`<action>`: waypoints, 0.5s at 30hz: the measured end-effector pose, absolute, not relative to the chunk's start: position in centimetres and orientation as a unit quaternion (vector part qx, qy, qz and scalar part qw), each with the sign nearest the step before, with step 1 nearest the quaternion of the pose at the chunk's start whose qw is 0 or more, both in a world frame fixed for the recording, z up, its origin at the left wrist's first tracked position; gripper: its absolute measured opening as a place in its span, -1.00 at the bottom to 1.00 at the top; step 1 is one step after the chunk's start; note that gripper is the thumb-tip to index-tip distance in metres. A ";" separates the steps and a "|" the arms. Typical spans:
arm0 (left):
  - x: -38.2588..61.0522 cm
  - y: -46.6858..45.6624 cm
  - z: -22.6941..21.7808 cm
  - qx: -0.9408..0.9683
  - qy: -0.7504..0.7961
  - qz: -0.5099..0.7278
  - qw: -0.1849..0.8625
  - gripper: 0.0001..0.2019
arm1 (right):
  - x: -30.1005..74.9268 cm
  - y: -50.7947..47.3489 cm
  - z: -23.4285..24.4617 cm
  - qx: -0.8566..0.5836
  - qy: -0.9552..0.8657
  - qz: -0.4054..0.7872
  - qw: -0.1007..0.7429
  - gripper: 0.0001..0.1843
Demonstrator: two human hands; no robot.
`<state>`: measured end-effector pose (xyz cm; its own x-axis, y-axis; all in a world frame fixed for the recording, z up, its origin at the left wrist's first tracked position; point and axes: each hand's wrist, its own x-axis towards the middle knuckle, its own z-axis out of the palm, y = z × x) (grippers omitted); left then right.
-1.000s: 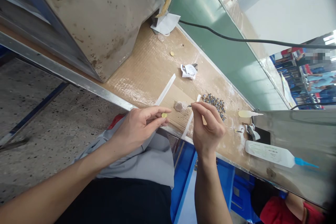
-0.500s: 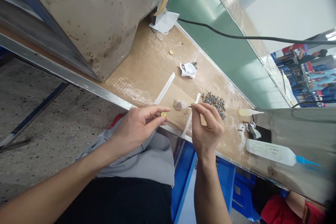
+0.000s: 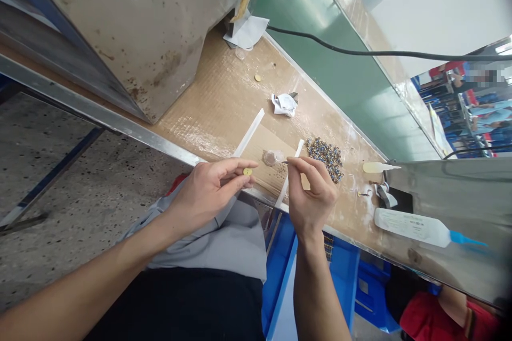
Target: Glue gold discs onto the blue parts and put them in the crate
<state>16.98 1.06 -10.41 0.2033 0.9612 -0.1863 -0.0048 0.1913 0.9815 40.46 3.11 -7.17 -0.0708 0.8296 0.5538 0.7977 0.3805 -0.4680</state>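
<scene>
My left hand (image 3: 214,184) pinches a small round yellow disc (image 3: 247,171) between thumb and fingers, just over the table's front edge. In a closed pinch, my right hand (image 3: 314,186) holds a thin dark pointed tool (image 3: 285,162), mostly hidden by the fingers. The tool's tip points left at a small clear plastic cup (image 3: 273,157) on the cardboard; whether it touches the cup I cannot tell. Tiny specks lie on the cardboard below the cup. Beyond my right hand sits a pile of small blue and metallic pieces (image 3: 326,157).
A crumpled white paper (image 3: 285,104) and another yellow disc (image 3: 257,78) lie farther back. To the right are a small dropper bottle (image 3: 378,168) and a large blue-tipped bottle (image 3: 416,227). A stained metal housing (image 3: 132,26) stands at left. Blue bins (image 3: 342,272) sit below the table.
The view has shifted slightly. My right hand and the thin tool stay near the clear cup, and my left hand keeps its pinch on the yellow disc.
</scene>
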 end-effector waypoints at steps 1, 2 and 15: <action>17.0 1.0 -10.4 0.488 0.485 0.404 0.602 -0.74 | 40.6 3.0 -7.1 -0.559 -0.728 0.022 0.397 -0.81; 17.1 0.9 -10.3 0.482 0.482 0.405 0.609 -0.75 | 40.7 2.8 -7.0 -0.562 -0.722 0.022 0.402 -0.82; 18.5 -1.3 -7.2 0.455 0.405 0.379 0.697 -0.68 | 39.3 -2.5 -5.5 -0.505 -0.696 0.202 0.470 -0.70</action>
